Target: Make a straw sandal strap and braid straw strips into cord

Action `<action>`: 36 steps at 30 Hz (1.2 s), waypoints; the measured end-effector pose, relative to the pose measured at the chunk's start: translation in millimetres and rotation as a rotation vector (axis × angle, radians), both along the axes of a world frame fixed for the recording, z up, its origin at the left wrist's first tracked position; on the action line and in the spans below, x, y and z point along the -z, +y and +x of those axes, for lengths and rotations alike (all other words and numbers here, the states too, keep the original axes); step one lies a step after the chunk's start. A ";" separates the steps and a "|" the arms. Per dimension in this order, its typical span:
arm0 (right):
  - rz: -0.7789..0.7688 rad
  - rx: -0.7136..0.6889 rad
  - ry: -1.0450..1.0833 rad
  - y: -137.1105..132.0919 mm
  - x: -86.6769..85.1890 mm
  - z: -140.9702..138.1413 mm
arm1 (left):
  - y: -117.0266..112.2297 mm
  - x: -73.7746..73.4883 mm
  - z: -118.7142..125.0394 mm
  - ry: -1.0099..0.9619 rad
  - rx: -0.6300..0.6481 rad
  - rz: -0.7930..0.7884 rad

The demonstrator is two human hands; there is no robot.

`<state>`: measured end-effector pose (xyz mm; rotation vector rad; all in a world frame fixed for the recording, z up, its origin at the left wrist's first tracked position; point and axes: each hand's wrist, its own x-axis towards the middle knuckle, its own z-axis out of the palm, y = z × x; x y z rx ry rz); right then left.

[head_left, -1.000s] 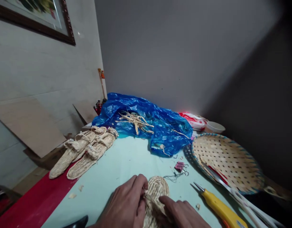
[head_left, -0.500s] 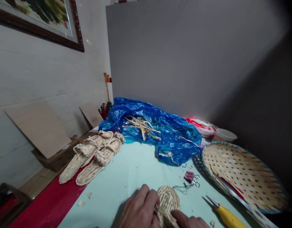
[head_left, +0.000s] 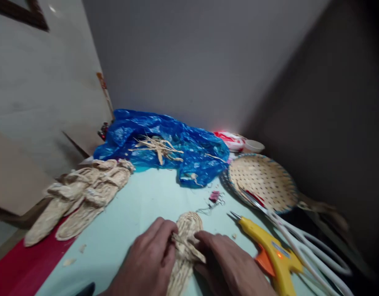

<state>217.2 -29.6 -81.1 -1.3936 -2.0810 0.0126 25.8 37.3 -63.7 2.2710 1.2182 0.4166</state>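
Observation:
A woven straw sole (head_left: 191,222) lies lengthwise at the near middle of the table, with a braided straw strap (head_left: 192,249) running across it. My left hand (head_left: 150,253) is closed at the left edge, its thumb and fingers pinching the strap's left end. From the right, my right hand (head_left: 229,261) curls around the other end of the strap and the sole's edge; its fingertips are partly hidden. Right of that hand lies a yellow glue gun (head_left: 265,242) with an orange trigger and a lit orange light. White-handled scissors (head_left: 292,234) rest beside the glue gun.
Finished straw slippers (head_left: 93,197) stand at the left on red cloth (head_left: 26,267). A blue plastic bag (head_left: 195,144) with loose straw strips (head_left: 160,146) lies at the back. Pink binder clips (head_left: 215,196) and a shallow woven basket (head_left: 263,176) are at the right.
The view has swung right and down, showing the whole glue gun and the scissor handles. My right hand has come further into view, and more of the strap shows between my hands.

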 end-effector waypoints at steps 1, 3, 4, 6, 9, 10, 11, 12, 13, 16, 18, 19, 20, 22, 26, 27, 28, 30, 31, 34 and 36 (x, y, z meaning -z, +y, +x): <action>-0.061 -0.007 0.008 0.0 -3.5 1.0 | -0.3 2.4 -0.4 -0.020 -0.006 0.029; -0.136 0.005 0.026 -0.4 -11.3 2.6 | -0.6 6.3 -0.6 -0.053 -0.008 0.081; -0.173 0.015 0.024 -1.0 -15.5 2.8 | -0.9 7.4 -0.6 -0.065 -0.013 0.102; -0.227 0.051 0.014 -3.4 -24.6 1.7 | -1.7 8.3 -0.3 -0.078 -0.030 0.127; -0.314 0.092 0.018 -8.4 -38.6 -2.2 | -3.3 7.5 -0.4 -0.089 -0.044 0.117; -0.346 0.110 0.039 -9.7 -42.6 -3.3 | -3.8 7.1 -0.8 -0.091 -0.047 0.113; -0.382 0.127 0.067 -10.6 -45.9 -3.9 | -4.1 6.9 -1.3 -0.092 -0.050 0.113; -0.420 0.138 0.102 -11.0 -48.2 -4.1 | -4.4 7.0 -1.9 -0.094 -0.054 0.117; -0.456 0.147 0.141 -10.8 -49.7 -3.8 | -4.5 7.2 -2.7 -0.097 -0.058 0.122; -0.590 0.145 0.248 -8.3 -51.2 -1.1 | -4.1 9.2 -5.9 -0.103 -0.040 0.130; -0.653 0.147 0.292 -7.1 -52.4 1.0 | -3.3 10.8 -8.1 -0.101 -0.008 0.135; -0.673 0.152 0.306 -6.8 -53.4 1.9 | -2.7 11.4 -9.2 -0.104 0.010 0.138; -0.685 0.156 0.317 -6.8 -54.3 2.5 | -1.9 11.8 -10.2 -0.109 0.026 0.142; -0.692 0.156 0.342 -6.7 -54.9 3.4 | 0.2 12.0 -12.2 -0.124 0.048 0.152; -0.599 0.124 0.473 -3.3 -48.0 3.7 | 4.7 11.2 -15.6 -0.078 0.066 0.181; -0.580 0.115 0.522 -2.1 -45.9 3.7 | 5.1 10.7 -16.0 -0.062 0.075 0.188; -0.571 0.112 0.568 -1.1 -44.2 3.6 | 4.9 10.1 -16.0 -0.051 0.073 0.189; -0.588 0.110 0.618 -0.3 -43.2 3.5 | 2.7 8.3 -14.9 -0.052 0.040 0.162; -0.600 0.110 0.620 -0.5 -43.6 3.4 | 1.0 7.2 -14.0 -0.057 0.012 0.133; -0.573 0.100 0.591 -1.6 -45.3 3.3 | -3.8 3.7 -11.0 -0.090 -0.024 0.058; -0.562 0.089 0.619 -1.4 -44.4 3.1 | -5.3 1.7 -9.4 -0.141 -0.011 0.060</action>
